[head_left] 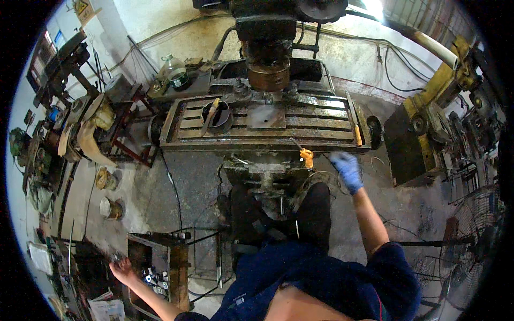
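My left hand (123,271), bare, reaches out at the lower left beside a wooden box (178,267) of small metal and white pieces (155,278). Its fingers are curled, and something small and greyish shows at their tips, too unclear to name. My right hand (348,170), in a blue glove, hovers off the front right edge of the milling machine table (198,137). Motion blurs its fingers; a thin dark line shows by the fingertips. Left of it hangs a yellow air blow gun (306,155). On the table lies a square metal plate (266,119) beneath the spindle head (267,75).
A brush (212,114) rests across a dark pot (227,122) on the table. An orange-handled file (357,135) lies at its right end. Two buckets (111,208) (107,179) stand on the left floor. A fan (471,241) stands right; a yellow-and-black machine (423,117) is behind it.
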A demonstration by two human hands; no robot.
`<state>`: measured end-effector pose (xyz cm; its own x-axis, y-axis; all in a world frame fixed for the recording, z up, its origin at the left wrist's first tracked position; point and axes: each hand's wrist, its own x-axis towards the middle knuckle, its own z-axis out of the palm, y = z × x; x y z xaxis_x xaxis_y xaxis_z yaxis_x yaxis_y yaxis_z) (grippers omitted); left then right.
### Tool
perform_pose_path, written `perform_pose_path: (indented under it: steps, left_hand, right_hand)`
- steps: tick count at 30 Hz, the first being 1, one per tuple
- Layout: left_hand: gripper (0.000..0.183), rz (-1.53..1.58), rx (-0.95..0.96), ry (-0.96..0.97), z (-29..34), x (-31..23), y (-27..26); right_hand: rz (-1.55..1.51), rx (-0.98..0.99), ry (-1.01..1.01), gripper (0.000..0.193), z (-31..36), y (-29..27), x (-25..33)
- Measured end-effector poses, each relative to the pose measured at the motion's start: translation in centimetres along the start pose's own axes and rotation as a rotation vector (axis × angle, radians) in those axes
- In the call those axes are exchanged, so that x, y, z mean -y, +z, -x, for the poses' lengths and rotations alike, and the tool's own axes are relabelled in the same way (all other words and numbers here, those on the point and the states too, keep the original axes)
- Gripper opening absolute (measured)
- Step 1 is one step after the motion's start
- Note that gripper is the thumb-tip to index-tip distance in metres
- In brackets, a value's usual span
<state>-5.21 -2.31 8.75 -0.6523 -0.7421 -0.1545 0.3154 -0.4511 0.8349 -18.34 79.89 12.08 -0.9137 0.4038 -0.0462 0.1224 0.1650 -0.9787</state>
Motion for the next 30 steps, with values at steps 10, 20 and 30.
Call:
perform_pose_path:
  steps: [10, 20, 30]
  left_hand:
    - [0.015, 0.336, 0.439, -0.158, 1.8, 8.7, 28.4]
    - [0.014, 0.41, 0.584, -0.276, 1.8, 11.3, 32.5]
    - [0.008, 0.256, 0.662, -0.404, 2.9, 14.7, 31.0]
  right_hand:
    - [0.011, 0.036, 0.179, 0.044, -5.6, 9.1, -13.1]
    - [0.365, -0.315, -0.547, 0.058, -1.6, 3.8, -0.4]
    - [1.266, 0.335, -0.134, 0.048, -5.7, 10.3, 11.7]
